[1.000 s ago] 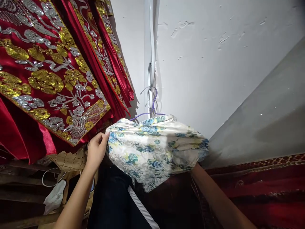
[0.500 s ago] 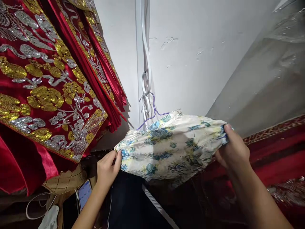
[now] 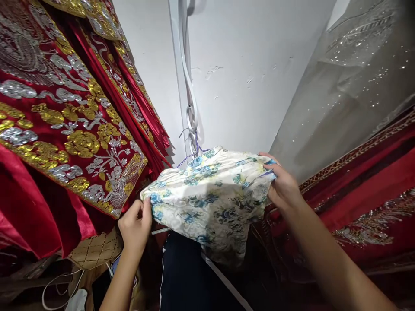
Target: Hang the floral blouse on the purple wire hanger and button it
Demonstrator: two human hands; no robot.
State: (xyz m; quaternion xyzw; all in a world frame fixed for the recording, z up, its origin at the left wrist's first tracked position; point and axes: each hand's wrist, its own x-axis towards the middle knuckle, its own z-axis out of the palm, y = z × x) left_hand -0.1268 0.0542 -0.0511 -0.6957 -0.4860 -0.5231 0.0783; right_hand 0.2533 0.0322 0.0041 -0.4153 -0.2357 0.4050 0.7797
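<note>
A cream garment [image 3: 207, 198] with blue and yellow flowers hangs in front of me on a purple hanger [image 3: 186, 160]. The hanger's hook sits on a white scrolled metal stand [image 3: 191, 116]. My left hand [image 3: 134, 220] pinches the garment's left edge between thumb and fingers. On the other side, my right hand [image 3: 282, 185] grips the right edge, where a bit of blue shows by the thumb. The cloth is stretched between both hands, its lower part drooping in folds. Most of the hanger is hidden by the fabric.
Red garments with gold and silver embroidery [image 3: 81, 142] hang at the left. A sheer sparkly grey fabric [image 3: 340, 103] and red trimmed cloth [image 3: 372, 203] are on the right. Below left lie a quilted tan item [image 3: 97, 250], a white cable [image 3: 45, 293] and a partly hidden phone [image 3: 115, 264].
Both hands and the garment have shifted left in view, with the right hand closer to the left one. The cloth hangs lower in the middle, and the view has turned slightly.
</note>
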